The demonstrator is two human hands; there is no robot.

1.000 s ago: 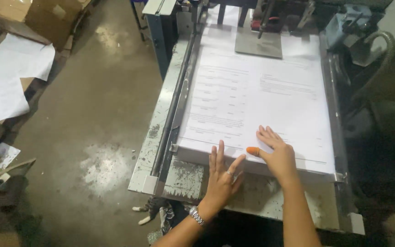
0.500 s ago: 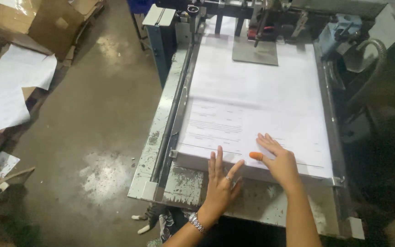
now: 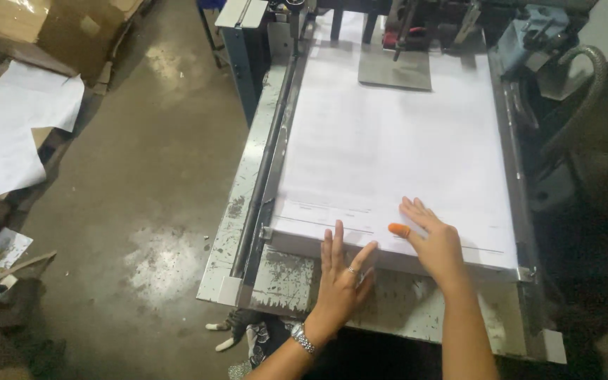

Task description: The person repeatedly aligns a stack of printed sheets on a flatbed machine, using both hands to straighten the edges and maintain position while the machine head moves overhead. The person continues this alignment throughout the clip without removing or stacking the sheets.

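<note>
Left hand (image 3: 341, 271) flat and released against the near edge of the paper stack (image 3: 395, 148), right hand (image 3: 436, 239) spread open on top, orange thumb cover (image 3: 398, 229), stack lying on the worn metal table (image 3: 402, 302), grey plate (image 3: 394, 69) at far end

**Paper, worn metal, rubber**

We see a matt white paper stack (image 3: 395, 155) on a scuffed, paint-chipped metal feed table (image 3: 290, 271), an orange rubber fingertip cover (image 3: 398, 229), a shiny metal wristwatch (image 3: 304, 340), and a glossy stained concrete floor (image 3: 149, 169).
</note>
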